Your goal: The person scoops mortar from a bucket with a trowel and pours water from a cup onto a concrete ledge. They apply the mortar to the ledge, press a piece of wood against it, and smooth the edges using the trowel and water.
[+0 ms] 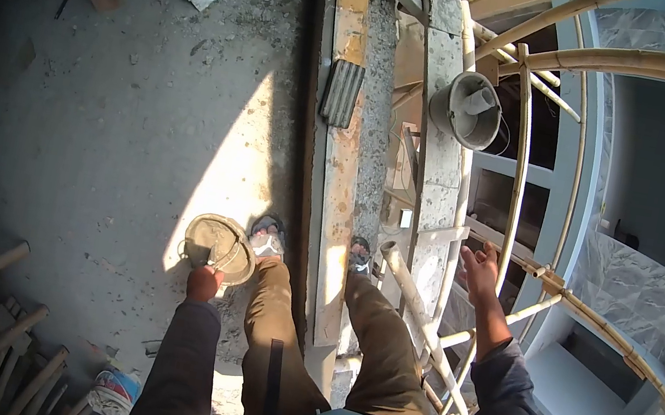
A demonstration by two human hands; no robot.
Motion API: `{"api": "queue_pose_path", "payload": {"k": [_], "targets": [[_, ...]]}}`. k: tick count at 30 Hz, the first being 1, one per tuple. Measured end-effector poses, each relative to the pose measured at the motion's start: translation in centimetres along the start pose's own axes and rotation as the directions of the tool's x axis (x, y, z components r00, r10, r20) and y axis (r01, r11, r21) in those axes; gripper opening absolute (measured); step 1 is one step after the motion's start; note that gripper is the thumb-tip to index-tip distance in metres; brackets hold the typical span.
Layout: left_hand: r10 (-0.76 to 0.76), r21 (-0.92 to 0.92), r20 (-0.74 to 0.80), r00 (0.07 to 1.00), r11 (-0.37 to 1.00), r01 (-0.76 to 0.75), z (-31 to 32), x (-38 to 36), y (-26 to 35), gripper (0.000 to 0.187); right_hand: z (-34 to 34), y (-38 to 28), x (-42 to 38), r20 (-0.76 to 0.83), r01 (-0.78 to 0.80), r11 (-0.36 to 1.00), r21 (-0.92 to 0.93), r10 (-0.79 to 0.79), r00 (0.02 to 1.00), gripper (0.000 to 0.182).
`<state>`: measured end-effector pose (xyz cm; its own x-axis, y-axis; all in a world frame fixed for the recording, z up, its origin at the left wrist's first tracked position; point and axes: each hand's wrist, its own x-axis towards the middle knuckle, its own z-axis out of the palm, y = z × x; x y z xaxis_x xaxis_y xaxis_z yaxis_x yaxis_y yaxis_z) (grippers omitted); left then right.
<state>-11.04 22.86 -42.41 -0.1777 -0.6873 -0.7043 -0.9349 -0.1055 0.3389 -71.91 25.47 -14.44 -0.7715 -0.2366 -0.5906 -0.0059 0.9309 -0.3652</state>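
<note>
My left hand (203, 283) is closed at the near rim of a bucket of wet mortar (212, 233) on the concrete floor. Beyond the fist, a dark flat blade, which looks like a trowel (199, 255), reaches over the mortar; its grip is hidden by my fingers. Out to the right, my right hand (478, 273) has its fingers apart and holds nothing. It is nearest to an upright bamboo pole (519, 178) of the scaffold; contact cannot be made out. My feet straddle a low wall topped with a yellowish board (343, 165).
A ribbed dark block (342, 94) lies on the wall board. Another bucket (465, 109) stands on a scaffold plank (439, 200), with gaps and a drop beside it. A loose bamboo piece (414, 298) leans near my right leg. Cut poles (5, 350) are piled lower left.
</note>
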Motion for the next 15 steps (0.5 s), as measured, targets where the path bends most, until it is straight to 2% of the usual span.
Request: {"api": "queue_pose_path", "payload": {"k": [1, 2, 4, 5, 8, 9, 10, 12, 13, 14, 15], "targets": [[0.066, -0.094, -0.05, 0.997, 0.993, -0.071, 0.2, -0.1, -0.1, 0.038, -1.3, 2.0, -1.1, -0.015, -0.033, 0.999, -0.03, 0.032, 0.999, 0.09], [0.074, -0.096, -0.059, 0.996, 0.992, -0.08, -0.5, -0.2, 0.7, 0.038, -2.8, 3.5, -2.1, -0.032, -0.06, 0.996, -0.062, 0.059, 0.998, 0.089], [-0.086, -0.217, -0.044, 0.995, 0.973, 0.074, -2.5, -1.1, 2.8, 0.043, -5.8, 5.1, -5.0, -0.097, -0.111, 0.983, -0.147, 0.097, 0.99, 0.088], [-0.047, -0.144, -0.084, 0.995, 0.989, 0.035, -3.3, -1.6, 2.9, 0.044, -7.4, 6.1, -6.1, -0.113, -0.133, 0.974, -0.186, 0.113, 0.987, 0.087], [-0.083, -0.143, -0.137, 0.987, 0.988, 0.064, -6.8, -4.3, 3.9, 0.045, -11.2, 8.8, -8.5, -0.156, -0.145, 0.964, -0.223, 0.112, 0.981, 0.088], [-0.09, -0.15, -0.134, 0.987, 0.986, 0.07, -8.3, -5.1, 4.3, 0.044, -12.4, 10.3, -8.8, -0.142, -0.123, 0.964, -0.236, 0.091, 0.986, 0.088], [-0.168, -0.291, -0.113, 0.979, 0.948, 0.129, -9.2, -6.0, 4.6, 0.045, -13.2, 10.5, -9.6, -0.12, -0.123, 0.952, -0.279, 0.093, 0.988, 0.088], [-0.226, -0.388, -0.12, 0.967, 0.907, 0.164, -11.8, -7.9, 5.4, 0.047, -14.2, 11.2, -11.1, -0.097, -0.11, 0.949, -0.295, 0.085, 0.992, 0.088], [-0.255, -0.317, -0.173, 0.951, 0.929, 0.191, -12.8, -8.3, 5.9, 0.047, -14.4, 11.3, -11.9, -0.084, -0.112, 0.959, -0.261, 0.093, 0.992, 0.088], [-0.311, -0.365, -0.162, 0.936, 0.901, 0.236, -13.8, -9.0, 6.3, 0.047, -14.8, 11.4, -12.7, -0.072, -0.118, 0.967, -0.228, 0.104, 0.992, 0.088], [-0.309, -0.359, -0.208, 0.928, 0.907, 0.221, -13.7, -8.8, 5.5, 0.049, -14.9, 10.9, -13.8, -0.032, -0.119, 0.976, -0.184, 0.115, 0.993, 0.085]]}}
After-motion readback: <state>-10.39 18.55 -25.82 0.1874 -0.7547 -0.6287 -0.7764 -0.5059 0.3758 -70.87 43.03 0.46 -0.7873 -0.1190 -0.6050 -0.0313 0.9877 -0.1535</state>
